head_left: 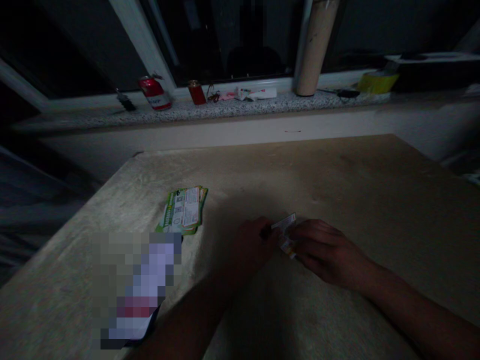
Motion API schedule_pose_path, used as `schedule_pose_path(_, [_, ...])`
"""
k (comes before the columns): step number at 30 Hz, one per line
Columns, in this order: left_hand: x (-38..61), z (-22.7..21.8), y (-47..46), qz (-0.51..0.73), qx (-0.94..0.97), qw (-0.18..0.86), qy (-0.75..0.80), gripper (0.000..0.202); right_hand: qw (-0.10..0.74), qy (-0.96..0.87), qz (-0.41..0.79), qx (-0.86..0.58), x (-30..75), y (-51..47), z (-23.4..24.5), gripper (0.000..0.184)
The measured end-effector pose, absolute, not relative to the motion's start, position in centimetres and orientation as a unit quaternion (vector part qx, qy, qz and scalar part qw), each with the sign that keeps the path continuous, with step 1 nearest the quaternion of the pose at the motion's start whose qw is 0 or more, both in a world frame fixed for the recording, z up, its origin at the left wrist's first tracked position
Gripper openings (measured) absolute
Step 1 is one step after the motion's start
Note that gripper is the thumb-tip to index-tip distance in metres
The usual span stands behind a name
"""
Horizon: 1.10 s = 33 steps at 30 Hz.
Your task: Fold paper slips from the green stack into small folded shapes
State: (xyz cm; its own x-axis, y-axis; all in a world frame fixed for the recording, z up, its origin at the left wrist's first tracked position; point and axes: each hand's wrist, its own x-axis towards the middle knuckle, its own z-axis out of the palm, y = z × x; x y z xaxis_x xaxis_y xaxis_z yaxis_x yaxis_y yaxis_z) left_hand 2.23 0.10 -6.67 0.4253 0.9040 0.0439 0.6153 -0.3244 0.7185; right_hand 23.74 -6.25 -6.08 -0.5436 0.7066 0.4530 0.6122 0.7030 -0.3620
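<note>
Over the middle of the table, both hands meet around a small, flat printed packet [288, 245], white with an orange patch. My left hand [255, 244] is closed at its left edge; a dark spot shows by these fingers, too dim to make out. From the other side, my right hand [324, 247] curls its fingers over the packet's right part, hiding some of it. Dim light hides whether the packet is folded or opened. To the left lies a small overlapping pile of flat green-and-white printed packets [183, 211], apart from both hands.
A phone-like device [150, 280], its screen blurred out, lies left of my left forearm. Along the speckled windowsill [232, 107] stand a red can [153, 94], a red lighter-like object [197, 92], crumpled white paper [257, 93], a cardboard tube [317, 50] and a yellow item [377, 82].
</note>
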Motion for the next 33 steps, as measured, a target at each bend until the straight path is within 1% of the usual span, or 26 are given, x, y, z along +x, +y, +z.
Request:
schedule_pose_path(5, [2.2, -6.9, 0.2, 0.202, 0.787, 0.32, 0.486, 0.015, 0.23, -0.882, 0.115, -0.395, 23.5, -6.3, -6.2, 0.016])
schedule_pose_path(8, [2.2, -7.1, 0.3, 0.184, 0.805, 0.302, 0.477, 0.014, 0.217, -0.882, 0.115, -0.402, 23.4, -6.4, -6.2, 0.021])
schedule_pose_path(10, [2.2, -7.2, 0.2, 0.173, 0.822, 0.279, 0.466, 0.013, 0.215, -0.881, 0.118, -0.405, 23.3, -6.4, -6.1, 0.022])
schedule_pose_path(15, [2.2, -7.1, 0.1, 0.155, 0.859, 0.216, 0.437, 0.012, 0.22, -0.877, 0.128, -0.408, 23.2, -6.2, -6.1, 0.022])
schedule_pose_path(20, [1.9, -7.0, 0.1, 0.136, 0.883, 0.181, 0.412, 0.019, 0.232, -0.872, 0.133, -0.409, 23.2, -6.0, -6.2, 0.019])
schedule_pose_path(33, [1.7, -6.7, 0.1, 0.131, 0.899, 0.158, 0.386, 0.014, 0.266, -0.819, 0.127, -0.492, 23.1, -6.0, -7.2, 0.015])
